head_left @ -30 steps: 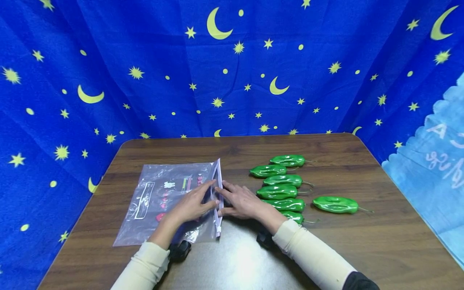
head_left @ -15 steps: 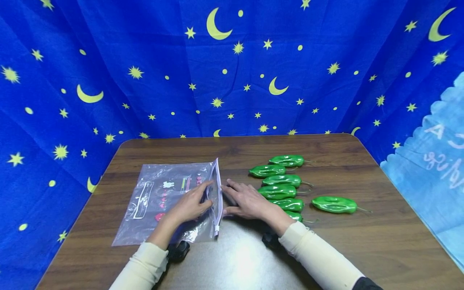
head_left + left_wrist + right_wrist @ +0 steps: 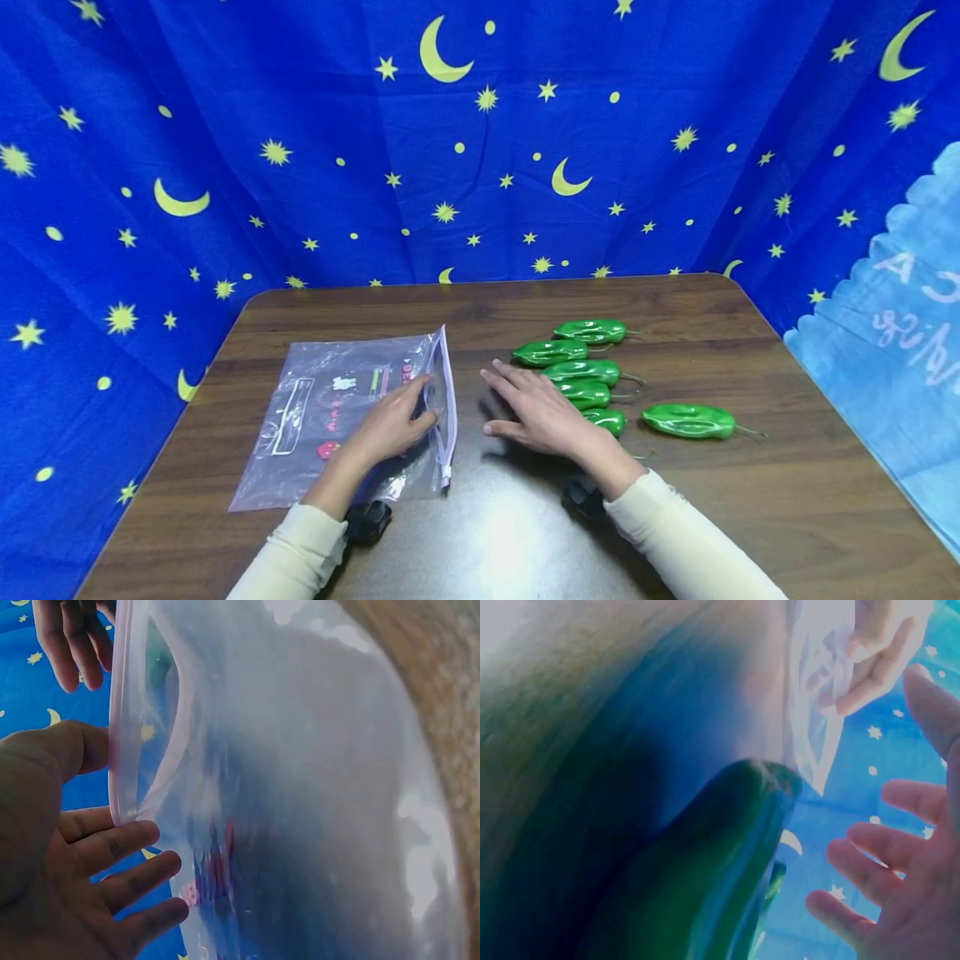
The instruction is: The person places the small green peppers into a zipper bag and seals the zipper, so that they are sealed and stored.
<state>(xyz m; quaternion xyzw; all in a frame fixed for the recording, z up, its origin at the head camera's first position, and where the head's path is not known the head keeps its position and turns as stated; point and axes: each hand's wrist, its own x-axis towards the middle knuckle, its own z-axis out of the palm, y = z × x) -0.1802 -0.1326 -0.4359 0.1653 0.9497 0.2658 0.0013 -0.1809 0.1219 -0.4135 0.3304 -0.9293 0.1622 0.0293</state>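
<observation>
A clear zip bag (image 3: 311, 417) with pink and white prints lies on the table, its zip mouth (image 3: 448, 400) gaping to the right. My left hand (image 3: 393, 423) is at that mouth. In the left wrist view its thumb and index finger touch the bag's lip (image 3: 126, 712), apart from each other, with the tips partly hidden by the film. My right hand (image 3: 543, 415), fingers spread, holds nothing and hovers over the left ends of several green peppers (image 3: 588, 371), partly covering them. In the right wrist view a pepper (image 3: 712, 862) looms close by, blurred.
A lone green pepper (image 3: 688, 421) lies to the right of the row, its stem pointing right. The brown wooden table (image 3: 795, 500) meets a blue curtain (image 3: 510, 225) with stars and moons at its back edge. A light blue cloth (image 3: 900, 333) hangs at the right.
My right hand has left the bag's mouth and moved right, over the near end of the pepper row. My left hand has stayed at the bag, whose mouth gapes a little.
</observation>
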